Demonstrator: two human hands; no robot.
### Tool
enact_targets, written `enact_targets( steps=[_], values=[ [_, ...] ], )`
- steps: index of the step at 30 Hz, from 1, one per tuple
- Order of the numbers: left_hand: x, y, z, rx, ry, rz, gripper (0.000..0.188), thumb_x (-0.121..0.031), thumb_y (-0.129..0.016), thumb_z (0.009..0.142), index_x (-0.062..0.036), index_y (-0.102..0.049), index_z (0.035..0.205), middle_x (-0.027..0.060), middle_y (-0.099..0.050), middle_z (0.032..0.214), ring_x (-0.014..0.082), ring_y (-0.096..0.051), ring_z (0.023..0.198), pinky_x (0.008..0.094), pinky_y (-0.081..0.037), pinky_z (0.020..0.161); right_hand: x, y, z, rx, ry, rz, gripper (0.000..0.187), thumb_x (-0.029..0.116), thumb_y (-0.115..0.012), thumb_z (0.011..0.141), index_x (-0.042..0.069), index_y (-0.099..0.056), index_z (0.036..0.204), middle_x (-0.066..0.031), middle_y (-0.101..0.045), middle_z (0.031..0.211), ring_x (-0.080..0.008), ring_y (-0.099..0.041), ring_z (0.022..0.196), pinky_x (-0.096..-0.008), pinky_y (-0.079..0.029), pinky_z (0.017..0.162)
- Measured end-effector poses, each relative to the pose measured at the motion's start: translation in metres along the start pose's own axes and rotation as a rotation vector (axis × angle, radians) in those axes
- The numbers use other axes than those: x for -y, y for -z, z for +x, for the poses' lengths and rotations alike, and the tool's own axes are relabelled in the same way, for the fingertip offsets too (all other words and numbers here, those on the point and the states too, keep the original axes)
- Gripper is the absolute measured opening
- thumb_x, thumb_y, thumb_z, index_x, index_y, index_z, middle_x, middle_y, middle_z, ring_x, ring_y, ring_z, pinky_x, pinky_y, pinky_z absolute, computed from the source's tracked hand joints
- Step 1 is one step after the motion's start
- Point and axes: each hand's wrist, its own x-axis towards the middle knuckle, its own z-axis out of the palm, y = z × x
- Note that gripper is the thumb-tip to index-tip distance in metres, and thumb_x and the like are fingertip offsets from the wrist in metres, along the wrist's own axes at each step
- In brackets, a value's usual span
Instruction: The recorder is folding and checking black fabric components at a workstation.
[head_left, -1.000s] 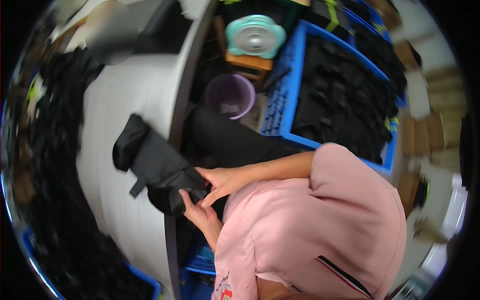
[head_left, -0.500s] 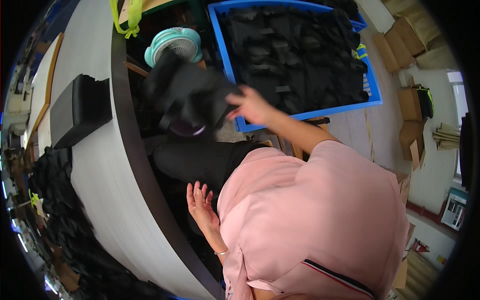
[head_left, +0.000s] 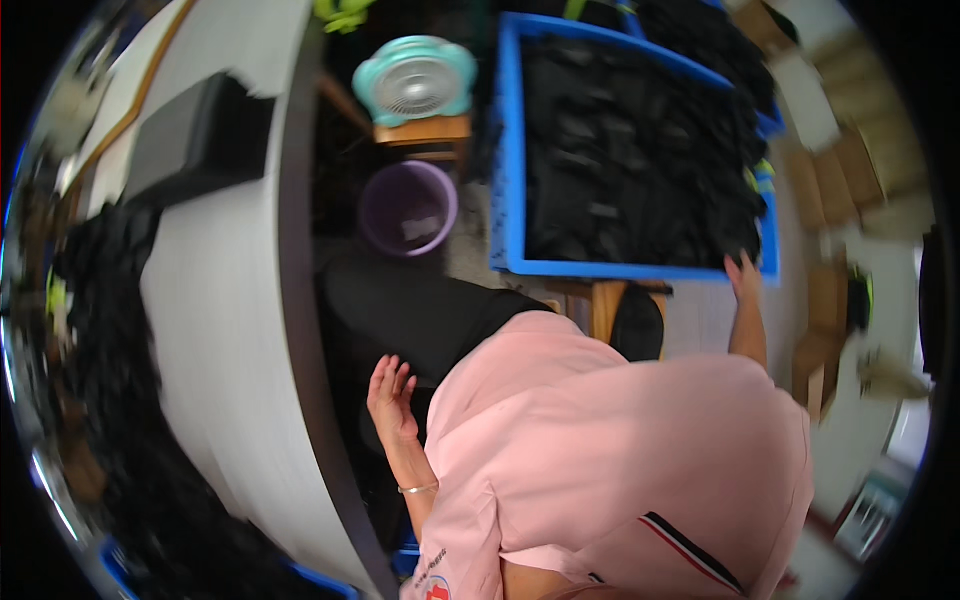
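Swung off to the right since the earlier frame, the right hand [head_left: 743, 272] is now at the near right corner of a blue crate [head_left: 514, 150], and the dark piece it held before the fan [head_left: 414, 85] is gone from there. Watching from a distance, I find the left hand [head_left: 393, 392] about where it was, fingers loosely curled, nothing in it. The hands are wide apart.

At the crate's corner the right fingertips meet black cloth [head_left: 630, 160]; I cannot tell whether they pinch it or only rest on it. That cloth fills the crate ahead of the right hand and stretches off to its left, so the right hand is clearly nearer. The crate's near rim runs left to right; I cannot make out any single piece's long axis.

The cloth looks soft and rumpled, in overlapping folds; the crate looks like hard plastic. Ahead of the left hand stands a round purple bin [head_left: 385, 200]; beyond it, the scalloped teal fan sits on a wooden stool [head_left: 440, 130]. Left of the left hand runs a smooth, pale tabletop [head_left: 220, 300] with a dark edge.
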Motion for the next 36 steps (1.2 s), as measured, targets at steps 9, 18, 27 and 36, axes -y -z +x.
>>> enact_targets(
  steps=[9, 18, 27, 36],
  values=[
    [0.014, 0.015, 0.004, -0.086, -0.02, -0.137, 0.035, -0.02, -0.066, 0.096, -0.0057, -0.061, 0.127, 0.0079, -0.068, 0.121, 0.0174, -0.066, 0.104, 0.0319, -0.056, 0.084, 0.154, -0.128, 0.029, -0.479, -0.026, -0.439, 0.045, 0.019, -0.063, 0.088, -0.011, -0.058, 0.121, -0.0279, -0.06, 0.123, -0.0402, -0.06, 0.113, -0.0489, -0.049, 0.097],
    [0.001, 0.024, -0.013, -0.147, -0.237, -0.164, 0.031, -0.019, -0.065, 0.096, -0.0033, -0.063, 0.123, 0.0055, -0.067, 0.118, 0.013, -0.064, 0.101, 0.0267, -0.054, 0.081, 0.554, -0.37, -0.231, 0.561, 1.158, 0.391, 0.029, 0.003, -0.061, 0.091, 0.0, -0.061, 0.12, -0.0172, -0.058, 0.129, -0.0316, -0.055, 0.122, -0.038, -0.043, 0.104],
    [-0.074, 0.098, -0.058, -0.718, -0.809, 0.261, 0.019, -0.013, -0.067, 0.094, -0.0038, -0.071, 0.11, 0.0069, -0.071, 0.101, 0.0158, -0.066, 0.09, 0.0286, -0.053, 0.08, 0.676, -0.405, -0.519, 0.762, 1.982, 0.359, 0.03, 0.006, -0.062, 0.09, 0.0, -0.059, 0.119, -0.0182, -0.057, 0.129, -0.0377, -0.052, 0.124, -0.0438, -0.039, 0.111],
    [-0.221, 0.333, 0.03, -1.316, -0.884, 1.15, 0.037, -0.012, -0.069, 0.087, -0.0029, -0.067, 0.122, 0.0203, -0.038, 0.154, 0.0379, -0.025, 0.147, 0.0433, -0.031, 0.116, 0.67, -0.419, -0.508, 1.12, 1.69, 0.421, 0.028, 0.006, -0.063, 0.091, 0.005, -0.064, 0.118, -0.0093, -0.059, 0.134, -0.0316, -0.052, 0.127, -0.0402, -0.044, 0.105]
  ],
)
